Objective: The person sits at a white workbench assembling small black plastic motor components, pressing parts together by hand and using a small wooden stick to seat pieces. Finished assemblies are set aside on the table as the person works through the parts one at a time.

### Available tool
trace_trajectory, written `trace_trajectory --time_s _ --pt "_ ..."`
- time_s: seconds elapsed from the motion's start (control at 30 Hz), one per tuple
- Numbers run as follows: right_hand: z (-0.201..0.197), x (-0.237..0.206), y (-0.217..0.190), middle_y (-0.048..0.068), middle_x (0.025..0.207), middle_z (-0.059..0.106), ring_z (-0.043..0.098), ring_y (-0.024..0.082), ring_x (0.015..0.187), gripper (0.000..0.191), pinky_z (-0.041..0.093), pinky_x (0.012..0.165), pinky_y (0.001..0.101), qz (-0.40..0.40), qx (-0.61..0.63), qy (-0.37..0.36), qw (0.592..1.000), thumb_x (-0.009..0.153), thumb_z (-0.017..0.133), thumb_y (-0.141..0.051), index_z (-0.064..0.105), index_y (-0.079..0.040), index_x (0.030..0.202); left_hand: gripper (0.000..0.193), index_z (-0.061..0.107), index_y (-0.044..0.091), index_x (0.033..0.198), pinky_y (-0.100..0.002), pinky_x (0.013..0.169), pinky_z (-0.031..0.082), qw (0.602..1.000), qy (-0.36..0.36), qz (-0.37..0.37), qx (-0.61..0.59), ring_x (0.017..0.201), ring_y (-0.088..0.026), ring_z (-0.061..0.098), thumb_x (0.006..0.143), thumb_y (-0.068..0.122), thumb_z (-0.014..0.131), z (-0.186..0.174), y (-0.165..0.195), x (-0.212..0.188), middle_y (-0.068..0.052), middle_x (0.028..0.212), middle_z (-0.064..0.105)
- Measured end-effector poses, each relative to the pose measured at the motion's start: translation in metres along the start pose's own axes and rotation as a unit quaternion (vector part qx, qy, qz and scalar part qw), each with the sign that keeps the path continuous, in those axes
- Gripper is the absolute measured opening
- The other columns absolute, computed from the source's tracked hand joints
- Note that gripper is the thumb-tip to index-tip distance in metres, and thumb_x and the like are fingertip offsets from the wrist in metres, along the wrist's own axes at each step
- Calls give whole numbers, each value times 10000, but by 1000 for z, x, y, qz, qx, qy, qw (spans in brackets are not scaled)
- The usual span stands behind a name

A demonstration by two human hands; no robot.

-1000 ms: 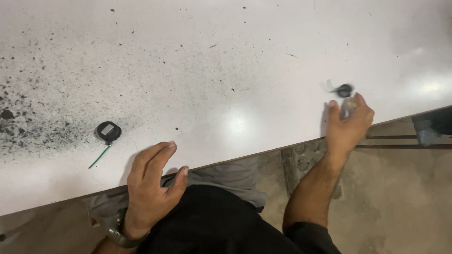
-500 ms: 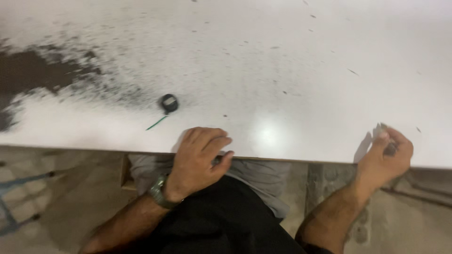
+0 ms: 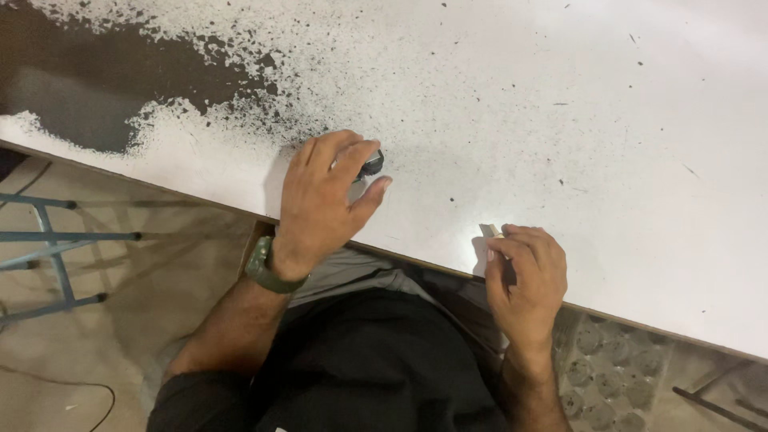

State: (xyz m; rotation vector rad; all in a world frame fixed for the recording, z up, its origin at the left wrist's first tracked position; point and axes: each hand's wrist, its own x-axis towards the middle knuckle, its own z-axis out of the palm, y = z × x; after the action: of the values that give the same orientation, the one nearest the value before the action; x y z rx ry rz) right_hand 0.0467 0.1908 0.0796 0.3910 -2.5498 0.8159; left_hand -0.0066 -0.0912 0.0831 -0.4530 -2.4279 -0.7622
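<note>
Left hand [image 3: 324, 200]: the grip is partly closed over a small black round object [image 3: 371, 165] on the tabletop [image 3: 560, 120]. The index and middle fingers curl over its top, and the thumb comes in from below and to the right, with its tip just short of the object. Only the object's right edge shows past the fingers, so whether the fingers already pinch it or merely cover it cannot be told. The palm hovers low over the tabletop near its front edge, a posture that suits taking a small item from above.

Right hand [image 3: 524, 280]: the grip is pressed together, fingers folded toward the thumb, pinching a small pale piece [image 3: 490, 230] whose end sticks out at the upper left of the fist (its kind is too small to identify). The hand sits at the tabletop's front edge, with the wrist hanging off it, which keeps the pinched piece just over the surface.

Surroundings: the tabletop is white, and its coating is worn through to a dark patch [image 3: 72, 88] at the upper left, with black speckling spreading toward the left hand. A green wristwatch [image 3: 268, 268] sits on the left wrist. Below the edge, blue metal bars [image 3: 56, 240] stand at the left and a moulded tray [image 3: 616, 376] lies on the floor at the right.
</note>
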Motion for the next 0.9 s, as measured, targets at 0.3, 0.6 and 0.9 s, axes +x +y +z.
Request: trace_trajectory --time_s 0.3,0.6,0.9 --pt "4 9 -13 124 1202 631 558 333 1296 434 367 1188 579 -40 37 -40 998 804 841 -163 696 -75 1203 195 736 108 982 -425 676 472 974 -198 -31 -103 675 -242 565 912 289 725 26 28 7 -40 748 619" --pt "17 0 -11 71 1156 630 587 277 1257 385 317 1244 587 -27 -9 -44 999 798 885 -175 697 -91 1123 391 682 47 1231 -384 726 516 962 -165 41 -214 813 -233 640 920 268 765 19 54 -1 -43 936 673" --pt "16 -2 -12 76 1189 625 583 290 1280 415 261 1268 589 -18 -7 -54 998 798 877 -156 686 -93 1161 251 699 97 1119 -376 780 497 981 -110 65 -149 906 -201 622 890 151 787 31 55 -26 -23 1042 689"
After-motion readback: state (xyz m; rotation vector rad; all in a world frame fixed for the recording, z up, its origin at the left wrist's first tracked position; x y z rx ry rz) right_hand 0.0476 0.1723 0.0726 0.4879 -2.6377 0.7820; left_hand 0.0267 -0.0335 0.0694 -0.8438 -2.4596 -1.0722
